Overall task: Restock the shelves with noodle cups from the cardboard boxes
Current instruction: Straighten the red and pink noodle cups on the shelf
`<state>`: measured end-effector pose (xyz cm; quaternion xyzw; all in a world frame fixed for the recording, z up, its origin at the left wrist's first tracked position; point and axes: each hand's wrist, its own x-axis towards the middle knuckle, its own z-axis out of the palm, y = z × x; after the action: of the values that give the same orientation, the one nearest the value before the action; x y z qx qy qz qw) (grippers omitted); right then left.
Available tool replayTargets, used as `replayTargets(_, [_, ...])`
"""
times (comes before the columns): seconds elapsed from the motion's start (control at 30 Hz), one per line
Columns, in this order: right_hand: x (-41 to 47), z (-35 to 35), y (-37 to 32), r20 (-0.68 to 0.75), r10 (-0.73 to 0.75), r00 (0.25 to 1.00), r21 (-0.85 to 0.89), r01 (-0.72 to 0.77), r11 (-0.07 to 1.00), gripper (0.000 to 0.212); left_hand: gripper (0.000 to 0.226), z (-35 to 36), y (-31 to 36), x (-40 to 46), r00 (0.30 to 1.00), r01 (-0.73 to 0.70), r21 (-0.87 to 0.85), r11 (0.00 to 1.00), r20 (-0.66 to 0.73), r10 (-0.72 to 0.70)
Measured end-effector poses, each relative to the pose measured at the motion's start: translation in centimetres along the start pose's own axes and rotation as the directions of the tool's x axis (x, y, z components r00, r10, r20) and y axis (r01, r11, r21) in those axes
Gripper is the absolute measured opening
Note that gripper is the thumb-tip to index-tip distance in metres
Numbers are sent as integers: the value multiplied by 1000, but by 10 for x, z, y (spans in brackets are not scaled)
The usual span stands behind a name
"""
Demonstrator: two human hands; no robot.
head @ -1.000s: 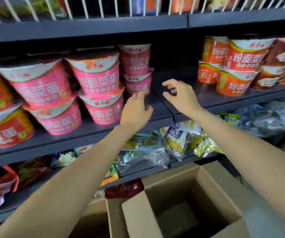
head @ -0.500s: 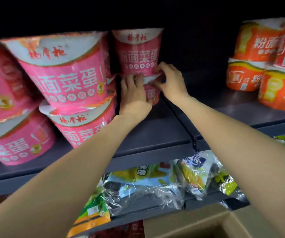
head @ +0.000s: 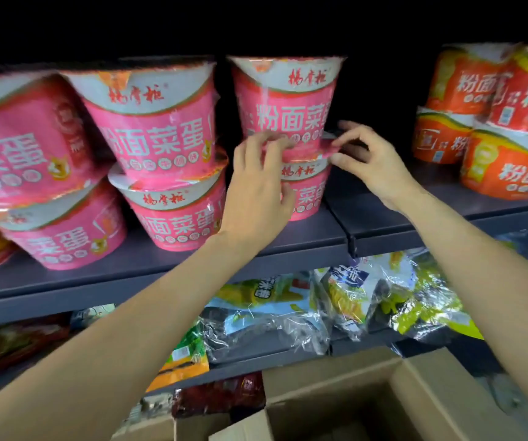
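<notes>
Upper part of the view lost in darkness, nothing readable above the cups. Cut off at the left edge: more pink cups and a red-and-yellow one, labels only partly legible. Hidden behind the left hand (head: 256,192): much of the lower pink cup (head: 307,194) in the rightmost pink stack, only "菜" and part of the next character showing. Upper pink cup (head: 286,103) stacked on it, marked "粉面菜" with red brush script on its white rim. Left hand with fingers curled round the bottom edge of that upper cup; right hand (head: 372,160) pinching the same edge from the other side, hands close but apart. Both cups on the dark shelf (head: 288,240), beside a nearer pink stack (head: 164,148) reading "粉面菜蛋". Orange cups (head: 491,122) farther right, "粉面" legible. On the lower shelf, crinkled snack bags (head: 288,313), print too blurred to read. Open cardboard box (head: 367,396) at the bottom, inside dark, contents not discernible.
</notes>
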<state>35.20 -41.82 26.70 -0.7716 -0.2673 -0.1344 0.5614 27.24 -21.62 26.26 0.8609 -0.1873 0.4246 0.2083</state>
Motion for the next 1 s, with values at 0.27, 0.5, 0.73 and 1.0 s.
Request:
replayTargets(0.27, [-19, 42, -38, -31, 324, 945, 295, -301, 907, 38, 83, -10, 25, -9, 856, 491, -205, 847, 294, -425])
replayTargets(0.5, [-26, 51, -49, 18, 349, 937, 230, -344, 910, 54, 84, -33, 30, -30, 867, 447, -138, 884, 308, -391])
replayTargets(0.73, [-28, 55, -59, 12, 376, 927, 230, -368, 901, 60, 78, -48, 25, -39, 879, 415, -156, 896, 324, -351])
replayTargets(1.0, [-29, 46, -83, -209, 239, 948, 87, -225, 970, 58, 76, -60, 29, -19, 933, 360, -274, 892, 132, -336])
